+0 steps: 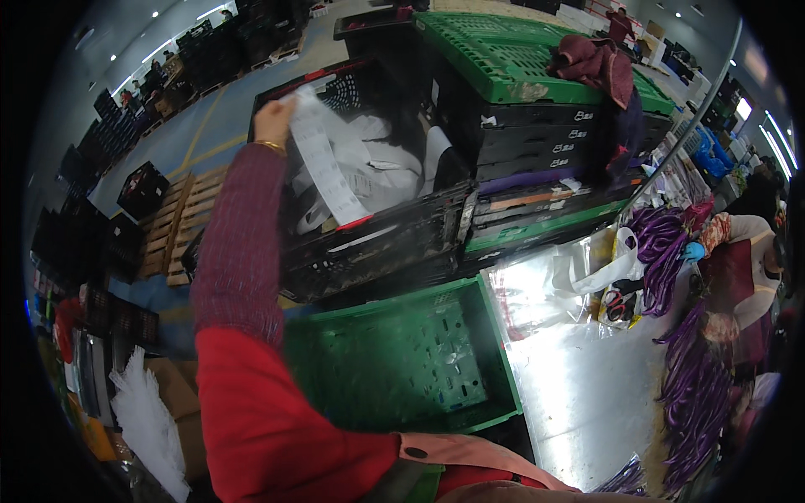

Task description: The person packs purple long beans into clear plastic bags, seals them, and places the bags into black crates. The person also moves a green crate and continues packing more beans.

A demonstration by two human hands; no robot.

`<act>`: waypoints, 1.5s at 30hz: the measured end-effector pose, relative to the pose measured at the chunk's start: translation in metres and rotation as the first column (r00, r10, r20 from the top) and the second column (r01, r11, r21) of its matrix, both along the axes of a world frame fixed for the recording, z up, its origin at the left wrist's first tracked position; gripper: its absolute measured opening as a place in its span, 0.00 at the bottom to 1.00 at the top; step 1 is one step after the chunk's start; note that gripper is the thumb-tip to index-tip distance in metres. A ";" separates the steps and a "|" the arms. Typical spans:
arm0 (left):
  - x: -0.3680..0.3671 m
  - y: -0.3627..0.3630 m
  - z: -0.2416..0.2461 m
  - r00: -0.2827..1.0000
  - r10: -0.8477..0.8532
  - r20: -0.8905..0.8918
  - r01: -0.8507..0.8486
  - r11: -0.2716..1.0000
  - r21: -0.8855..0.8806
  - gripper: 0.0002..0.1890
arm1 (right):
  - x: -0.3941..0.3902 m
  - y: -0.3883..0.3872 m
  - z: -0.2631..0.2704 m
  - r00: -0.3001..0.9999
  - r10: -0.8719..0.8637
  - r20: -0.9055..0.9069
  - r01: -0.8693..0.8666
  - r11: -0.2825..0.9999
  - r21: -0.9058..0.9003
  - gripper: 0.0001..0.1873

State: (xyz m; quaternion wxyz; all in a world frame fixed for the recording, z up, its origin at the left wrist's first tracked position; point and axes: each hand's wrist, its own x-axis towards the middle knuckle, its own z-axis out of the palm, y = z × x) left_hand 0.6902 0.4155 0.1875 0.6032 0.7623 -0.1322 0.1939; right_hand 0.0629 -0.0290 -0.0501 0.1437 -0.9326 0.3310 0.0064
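My left hand (275, 121), with a gold-coloured bracelet at the wrist, is raised over a black plastic crate (377, 242). Its fingers pinch the upper end of a strip of white printed labels (321, 160), which slants down across the crate to its near rim. Behind the strip, a heap of loose white paper strips (383, 163) lies inside the crate. My right hand is out of view. Below the black crate, closer to my body, is a green plastic crate (402, 358) with a slotted bottom.
Folded crates (541, 135) are stacked beside the black crate, with a maroon cloth (594, 63) on top. A metal table (578, 402) holds plastic bags (534, 283), scissors (616, 306) and purple eggplants (695, 390). A co-worker's blue-gloved hand (693, 252) touches eggplants. Wooden pallets (182, 220) lie left.
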 end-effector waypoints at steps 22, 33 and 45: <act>-0.562 -0.247 0.014 0.134 -0.897 -0.422 0.903 0.286 -0.321 0.18 | -0.317 -0.089 0.011 0.921 -0.383 0.074 0.387 0.921 -0.050 0.57; -0.635 -0.313 -0.068 -0.142 -0.885 -0.444 0.788 0.170 -0.592 0.15 | -0.702 -0.049 0.023 0.432 -0.884 -0.182 0.842 0.467 -0.272 0.57; -0.623 -0.348 -0.099 -0.269 -0.870 -0.413 0.713 0.108 -0.692 0.24 | -0.659 0.058 0.026 0.269 -0.944 0.190 0.946 0.296 0.132 0.23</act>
